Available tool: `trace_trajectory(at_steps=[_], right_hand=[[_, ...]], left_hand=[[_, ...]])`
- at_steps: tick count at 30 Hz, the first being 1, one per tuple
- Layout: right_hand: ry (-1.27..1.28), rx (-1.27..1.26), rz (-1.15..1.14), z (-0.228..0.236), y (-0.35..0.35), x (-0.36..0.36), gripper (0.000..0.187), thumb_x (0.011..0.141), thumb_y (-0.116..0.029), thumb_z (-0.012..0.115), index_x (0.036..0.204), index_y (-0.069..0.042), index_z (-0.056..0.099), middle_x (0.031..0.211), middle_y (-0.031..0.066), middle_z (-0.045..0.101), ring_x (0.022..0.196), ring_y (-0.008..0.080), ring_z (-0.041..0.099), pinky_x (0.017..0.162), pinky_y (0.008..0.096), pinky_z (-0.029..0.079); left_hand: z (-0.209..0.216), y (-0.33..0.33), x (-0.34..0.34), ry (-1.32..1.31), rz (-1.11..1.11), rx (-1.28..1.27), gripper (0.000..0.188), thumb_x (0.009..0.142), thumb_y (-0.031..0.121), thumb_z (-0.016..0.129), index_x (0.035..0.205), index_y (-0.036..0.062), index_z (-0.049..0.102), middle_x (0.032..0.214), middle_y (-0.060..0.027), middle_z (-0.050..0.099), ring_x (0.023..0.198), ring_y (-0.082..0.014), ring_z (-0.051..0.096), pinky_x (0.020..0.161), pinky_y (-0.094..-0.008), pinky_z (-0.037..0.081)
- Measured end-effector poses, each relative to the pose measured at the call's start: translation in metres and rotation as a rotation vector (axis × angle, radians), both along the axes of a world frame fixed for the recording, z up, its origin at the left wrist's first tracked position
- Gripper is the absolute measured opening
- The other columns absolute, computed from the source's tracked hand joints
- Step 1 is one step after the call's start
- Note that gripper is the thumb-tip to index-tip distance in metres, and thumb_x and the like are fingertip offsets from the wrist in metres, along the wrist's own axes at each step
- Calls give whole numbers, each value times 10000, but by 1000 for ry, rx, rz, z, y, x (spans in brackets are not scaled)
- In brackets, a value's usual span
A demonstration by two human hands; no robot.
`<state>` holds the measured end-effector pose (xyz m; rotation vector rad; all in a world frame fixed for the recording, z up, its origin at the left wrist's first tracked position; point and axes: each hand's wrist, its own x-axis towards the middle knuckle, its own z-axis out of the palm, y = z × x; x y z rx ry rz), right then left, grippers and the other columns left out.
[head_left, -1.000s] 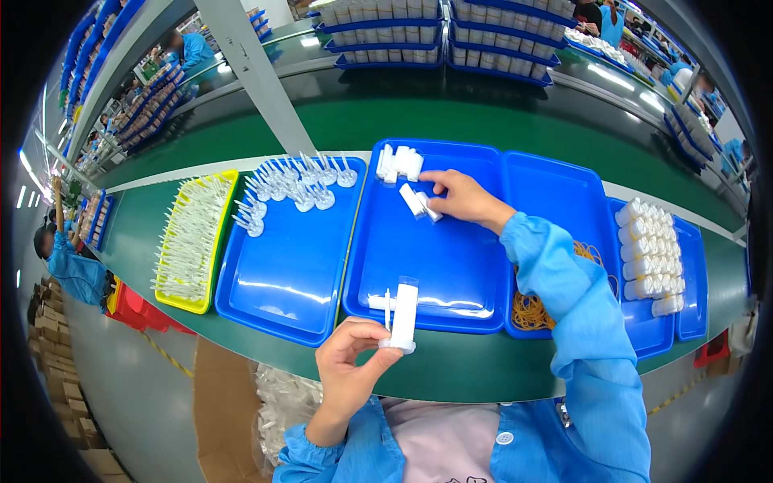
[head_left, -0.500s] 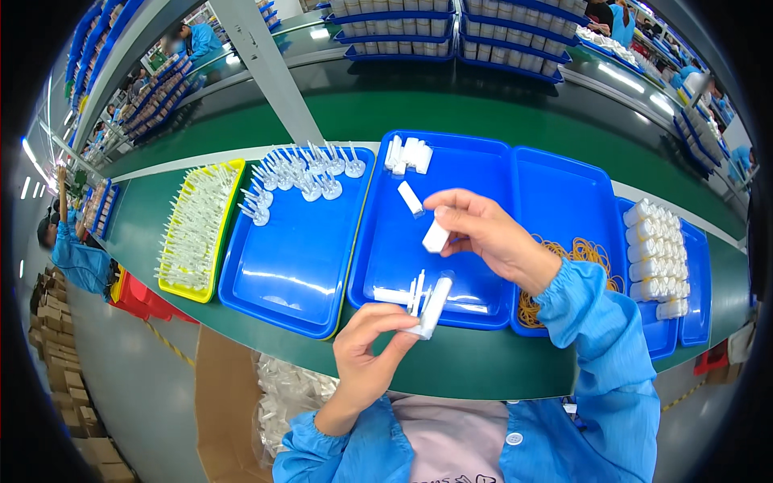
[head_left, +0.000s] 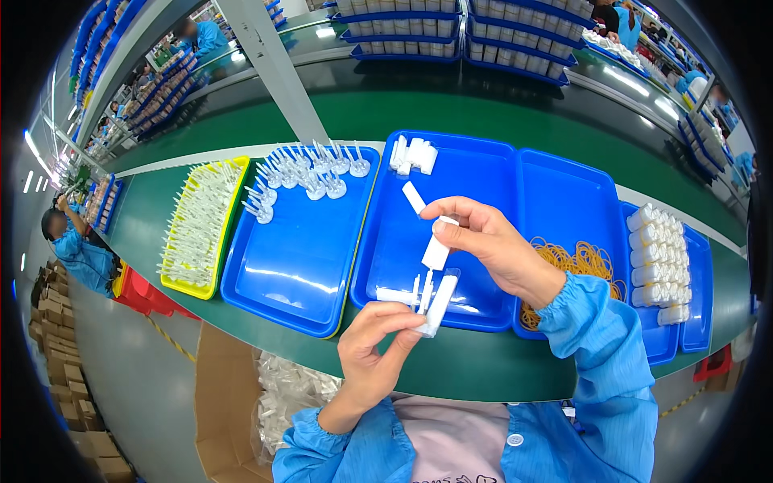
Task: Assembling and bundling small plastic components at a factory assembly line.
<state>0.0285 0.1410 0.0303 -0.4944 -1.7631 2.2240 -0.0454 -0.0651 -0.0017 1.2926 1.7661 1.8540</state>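
Observation:
My left hand [head_left: 372,346] pinches a small clear-based peg stand [head_left: 427,325] between thumb and fingers, over the near edge of the middle blue tray [head_left: 475,185]. Thin white pegs rise from it, and a white rectangular block [head_left: 442,299] stands on its right side. Just above, my right hand [head_left: 499,248] grips another white block [head_left: 436,254] by its upper end. The lower end of this block is at the tip of a peg; whether they touch I cannot tell. One loose white block [head_left: 413,196] lies behind in the tray, another [head_left: 393,295] near the left fingers.
White blocks [head_left: 413,154] cluster at the tray's far end. Left are a blue tray [head_left: 282,274] with clear peg stands [head_left: 314,173] and a yellow tray [head_left: 203,290] of white pegs. Rubber bands [head_left: 592,259] and white rolls [head_left: 659,253] lie right. A carton [head_left: 221,402] stands below.
My right hand has brought its block down and tilted it more upright, closer to the pegs. My left hand keeps its hold on the peg stand, almost unmoved.

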Motion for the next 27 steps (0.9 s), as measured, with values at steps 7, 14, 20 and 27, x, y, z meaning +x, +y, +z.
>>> trace_trajectory(at_steps=[7,14,20,27], right_hand=[[-22,-35,9,4,-8,4,285,906,-222,670,1139,-61,639,972,7,617,896,68,546,807,221,453],[-33,54,129,7,-24,13,326,906,-200,659,1187,-41,614,1014,2,599,928,65,533,859,253,453],[15,336,75,2,-48,20,359,945,-264,606,1229,-43,602,1065,39,587,1018,141,543,906,297,437],[-2,1003,-144,-41,17,-34,439,944,-378,538,1150,1,623,1143,183,602,1064,340,553,913,441,424]], left_hand=[[8,-3,-2,40,-18,-62,122,795,-51,706,904,2,701,917,-91,628,844,-174,607,739,-277,487],[7,-4,-5,34,-42,-81,139,799,-18,707,933,18,702,906,-86,644,820,-176,621,710,-276,494],[5,3,11,-389,163,130,198,820,-23,705,1002,-33,627,932,-88,634,872,-153,641,787,-266,520],[-23,-13,-10,-477,62,15,193,851,-1,694,1033,-15,633,1017,-69,623,925,-149,660,826,-263,524]])
